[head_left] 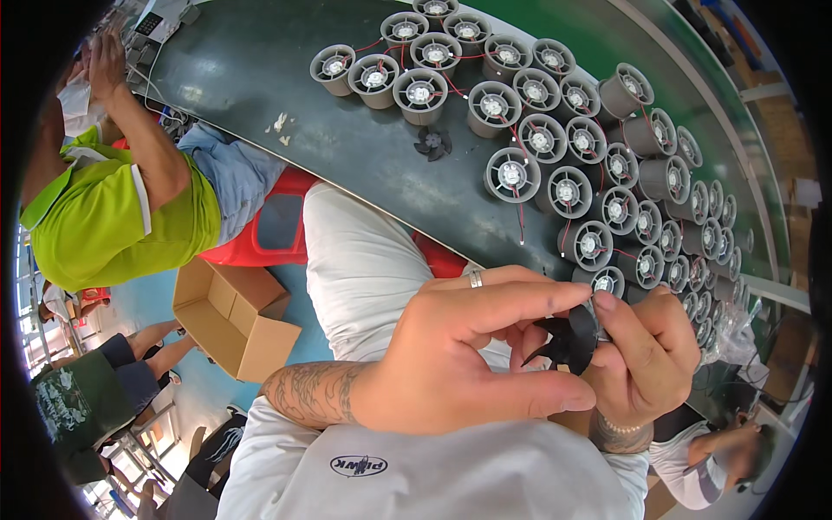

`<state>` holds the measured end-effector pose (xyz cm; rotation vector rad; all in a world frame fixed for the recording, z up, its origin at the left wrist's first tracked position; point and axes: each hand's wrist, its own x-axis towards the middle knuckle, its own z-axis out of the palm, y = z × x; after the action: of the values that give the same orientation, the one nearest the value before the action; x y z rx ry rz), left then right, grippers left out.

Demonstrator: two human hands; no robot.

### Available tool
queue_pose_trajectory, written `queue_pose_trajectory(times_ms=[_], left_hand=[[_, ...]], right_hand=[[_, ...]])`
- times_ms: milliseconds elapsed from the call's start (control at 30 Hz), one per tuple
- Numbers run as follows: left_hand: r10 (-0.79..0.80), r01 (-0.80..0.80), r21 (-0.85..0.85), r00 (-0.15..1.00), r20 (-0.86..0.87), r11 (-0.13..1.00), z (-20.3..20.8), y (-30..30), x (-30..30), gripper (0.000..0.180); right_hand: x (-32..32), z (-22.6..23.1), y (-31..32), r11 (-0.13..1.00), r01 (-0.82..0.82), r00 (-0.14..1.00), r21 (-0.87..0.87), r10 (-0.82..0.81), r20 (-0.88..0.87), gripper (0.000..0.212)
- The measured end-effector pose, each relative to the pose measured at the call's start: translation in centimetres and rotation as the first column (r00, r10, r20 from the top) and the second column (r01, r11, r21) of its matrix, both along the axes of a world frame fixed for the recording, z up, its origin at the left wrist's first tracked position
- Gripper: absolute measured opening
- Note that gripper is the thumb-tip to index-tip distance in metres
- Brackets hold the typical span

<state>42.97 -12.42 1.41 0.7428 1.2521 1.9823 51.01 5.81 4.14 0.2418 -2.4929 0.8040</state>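
Note:
A small black fan impeller [572, 342] is held up in front of my chest, between my two hands. My left hand [468, 347], with a ring on one finger, curls its fingers behind the blades, while its thumb stretches out below them. My right hand [648, 354] pinches the impeller's right side between thumb and bent fingers. Its fingertips partly hide what they grip. Just beyond my hands, a grey round fan housing [608, 282] with a spoked front and pale hub stands among many like it. Another black impeller [432, 144] lies loose on the dark table.
The dark table [260, 78] carries rows of grey housings [511, 175] with red wires, plus white scraps [280, 122]. A person in a lime-green shirt [130, 208] sits at left. An open cardboard box [230, 321] stands on the floor. Clear plastic bags [737, 338] lie at far right.

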Motion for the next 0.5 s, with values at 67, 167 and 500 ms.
queue_pose_trajectory(times_ms=[67,167,500], left_hand=[[0.004,-0.004,-0.003,1.0,0.021,1.0,-0.04,0.09,0.18,0.071],[0.01,-0.01,-0.012,0.999,0.052,1.0,-0.12,0.15,0.4,0.071],[-0.049,0.056,-0.015,0.954,0.297,0.998,-0.26,0.38,0.63,0.069]], right_hand=[[0.03,-0.1,0.02,1.0,-0.001,1.0,-0.001,0.001,-0.009,0.046],[0.12,-0.22,0.07,1.0,-0.003,1.0,-0.004,0.003,-0.003,0.045],[0.45,-0.26,-0.03,0.998,0.022,1.0,0.057,-0.021,-0.012,0.043]])
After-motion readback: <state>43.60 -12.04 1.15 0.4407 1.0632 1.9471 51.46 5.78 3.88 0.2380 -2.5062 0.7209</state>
